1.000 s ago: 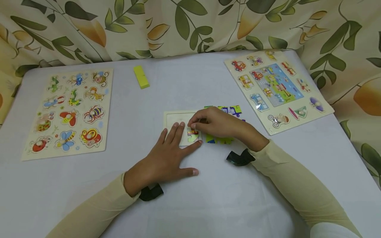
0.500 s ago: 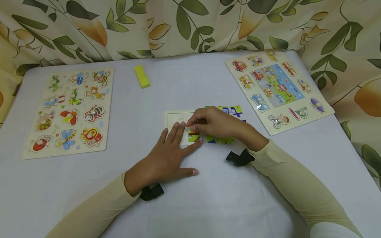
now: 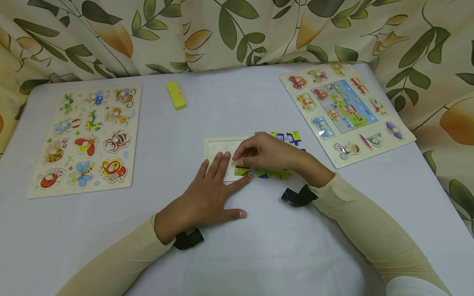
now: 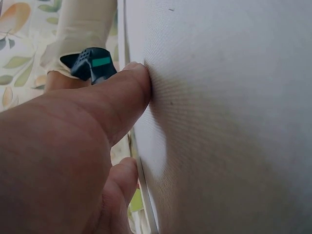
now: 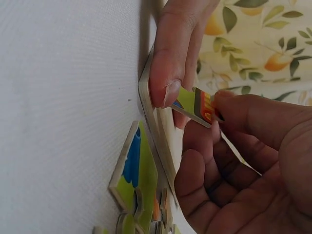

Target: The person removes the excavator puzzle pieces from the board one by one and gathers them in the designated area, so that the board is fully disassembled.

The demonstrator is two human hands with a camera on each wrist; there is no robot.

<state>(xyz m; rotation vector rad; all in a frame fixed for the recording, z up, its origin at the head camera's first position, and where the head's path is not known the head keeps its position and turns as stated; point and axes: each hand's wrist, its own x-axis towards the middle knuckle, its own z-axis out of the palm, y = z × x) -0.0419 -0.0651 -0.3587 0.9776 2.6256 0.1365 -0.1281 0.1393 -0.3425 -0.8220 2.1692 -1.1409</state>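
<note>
A small cream wooden puzzle tray [image 3: 212,144] lies mid-table. My left hand [image 3: 205,197] rests with straight, spread fingers at its near left side, fingertips over the tray and index fingertip at the near right corner. My right hand [image 3: 270,152] pinches a jigsaw piece [image 5: 187,103] between thumb and fingers. That piece is green with red and yellow printing, and in the right wrist view it is tilted over the tray, close by the left index finger [image 5: 170,58]. Several loose jigsaw pieces [image 3: 294,137] lie right of the tray, partly hidden under my right hand.
An insect peg puzzle board [image 3: 85,139] lies at the left. A vehicle peg puzzle board [image 3: 326,111] sits at the back right. A yellow-green block [image 3: 176,95] is at the back. A leaf-patterned curtain [image 3: 237,33] hangs behind the white-covered table [image 3: 281,246].
My right fingers have shifted slightly over the tray with the jigsaw piece, now covering more of its printed upper part. The left hand has stayed put.
</note>
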